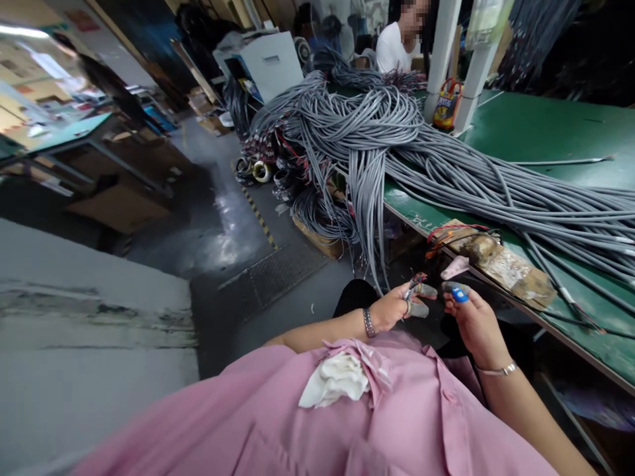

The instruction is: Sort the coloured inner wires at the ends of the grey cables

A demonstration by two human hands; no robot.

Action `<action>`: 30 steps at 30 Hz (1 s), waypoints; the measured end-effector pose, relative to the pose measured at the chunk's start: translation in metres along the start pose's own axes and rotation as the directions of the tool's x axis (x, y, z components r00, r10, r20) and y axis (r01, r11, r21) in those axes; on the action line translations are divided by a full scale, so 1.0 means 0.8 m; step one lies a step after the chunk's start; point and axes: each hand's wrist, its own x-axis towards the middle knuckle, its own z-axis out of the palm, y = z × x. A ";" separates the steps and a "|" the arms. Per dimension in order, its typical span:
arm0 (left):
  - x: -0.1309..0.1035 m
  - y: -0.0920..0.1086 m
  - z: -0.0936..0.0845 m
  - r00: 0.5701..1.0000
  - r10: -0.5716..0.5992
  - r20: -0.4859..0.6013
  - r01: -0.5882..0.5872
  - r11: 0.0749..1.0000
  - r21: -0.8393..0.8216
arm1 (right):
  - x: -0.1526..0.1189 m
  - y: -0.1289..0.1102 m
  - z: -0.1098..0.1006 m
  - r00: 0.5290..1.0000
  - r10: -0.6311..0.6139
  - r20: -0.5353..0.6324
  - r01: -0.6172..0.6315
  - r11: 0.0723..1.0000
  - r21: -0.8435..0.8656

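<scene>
While left hand [397,305] holds one cable end [418,279], right hand [473,320] nearby, two wristbands [368,322]

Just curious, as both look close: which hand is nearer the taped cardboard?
Right. The right hand is just off the green table, beside the taped cardboard; the left hand is farther away, beyond the right.

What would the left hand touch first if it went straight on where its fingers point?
Most likely the bare right hand, near its blue-covered finger, across a narrow gap from the left hand. Depth is unclear here, so it might pass by.
</scene>
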 end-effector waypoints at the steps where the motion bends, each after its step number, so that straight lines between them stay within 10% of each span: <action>1: -0.001 -0.005 0.000 1.000 -0.013 0.016 0.013 1.000 -0.005 | -0.006 -0.002 0.003 0.998 -0.028 0.052 0.032 0.997 -0.076; 10: -0.010 -0.023 0.013 0.986 0.072 0.152 -0.094 0.985 0.146 | -0.042 -0.026 0.027 0.806 -0.219 0.550 0.489 0.770 -0.409; 20: -0.043 -0.016 0.010 0.976 0.090 0.197 -0.096 0.995 0.020 | -0.060 -0.007 0.034 0.973 -0.086 0.212 0.141 0.955 -0.259; 26: -0.045 0.007 -0.012 0.959 0.233 -0.164 -0.231 0.972 0.031 | -0.061 -0.003 0.040 0.981 -0.041 0.187 0.077 0.978 -0.191; 30: -0.041 0.020 -0.011 0.948 0.255 -0.191 -0.240 0.966 0.100 | -0.059 0.006 0.046 0.960 0.002 0.281 0.060 0.975 -0.213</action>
